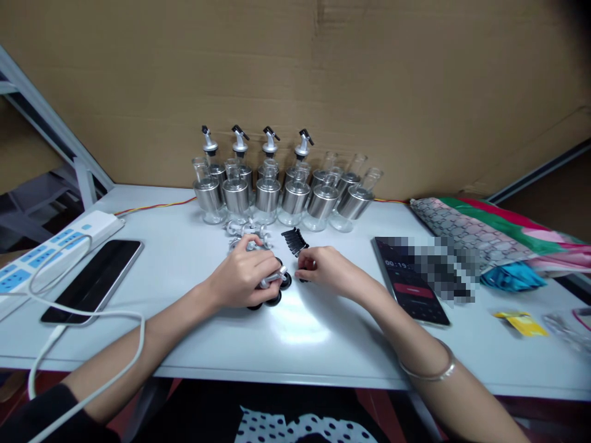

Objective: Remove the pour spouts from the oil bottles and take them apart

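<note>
My left hand [247,274] is closed around a silver pourer spout [276,277], held a little above the table. Black round stoppers [273,298] lie under and beside that hand. More silver pourer spouts [247,229] are heaped just beyond its knuckles. A row of thin black levers [294,241] lies between the two hands, towards the bottles. My right hand [325,269] is beside the levers with its fingers curled into a pinch. Something small and dark shows under its fingertips, too hidden to name.
Glass bottles with steel sleeves [266,195] stand at the back, several topped with pourers [240,141]. A phone [95,280], white cable [115,312] and power strip [46,252] are on the left. On the right are another phone [406,289], a yellow packet [521,323] and folded fabric [508,231].
</note>
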Demonstrator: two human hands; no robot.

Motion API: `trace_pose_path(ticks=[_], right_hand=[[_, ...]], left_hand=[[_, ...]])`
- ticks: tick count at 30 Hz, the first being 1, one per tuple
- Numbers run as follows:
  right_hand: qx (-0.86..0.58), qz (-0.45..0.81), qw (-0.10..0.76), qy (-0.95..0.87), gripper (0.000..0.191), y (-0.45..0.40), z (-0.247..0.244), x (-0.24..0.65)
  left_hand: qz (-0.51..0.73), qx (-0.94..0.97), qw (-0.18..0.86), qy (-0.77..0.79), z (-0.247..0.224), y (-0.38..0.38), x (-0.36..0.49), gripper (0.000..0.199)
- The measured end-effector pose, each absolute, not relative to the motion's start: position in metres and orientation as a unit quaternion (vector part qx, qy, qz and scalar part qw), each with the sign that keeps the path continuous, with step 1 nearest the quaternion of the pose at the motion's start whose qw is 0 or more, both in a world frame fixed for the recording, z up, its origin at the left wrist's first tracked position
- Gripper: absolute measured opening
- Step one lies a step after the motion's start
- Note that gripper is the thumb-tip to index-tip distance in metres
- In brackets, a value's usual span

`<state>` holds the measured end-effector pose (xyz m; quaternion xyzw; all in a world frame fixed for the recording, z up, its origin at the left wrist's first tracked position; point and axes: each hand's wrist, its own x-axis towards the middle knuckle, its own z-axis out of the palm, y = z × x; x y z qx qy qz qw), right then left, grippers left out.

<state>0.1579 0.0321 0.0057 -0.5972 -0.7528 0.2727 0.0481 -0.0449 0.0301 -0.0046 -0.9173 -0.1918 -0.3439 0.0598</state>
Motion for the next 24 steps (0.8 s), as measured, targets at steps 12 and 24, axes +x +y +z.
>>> trace_pose_path(ticks=[12,24], right_hand=[[-0.600,0.281,0.043,-0.748,0.009,0.0340,0.0121,0.1627],[-0.596,0.279,0.019,-0.753,0.016,0.0325,0.0136,0.1654]], left_hand=[[-0.345,-0.918,0.058,-0.188,-0.0046,0.0296,-0.0453,0.010],[-0.345,-0.917,0.064,-0.189,-0.0058,0.0301,-0.0449,0.011]])
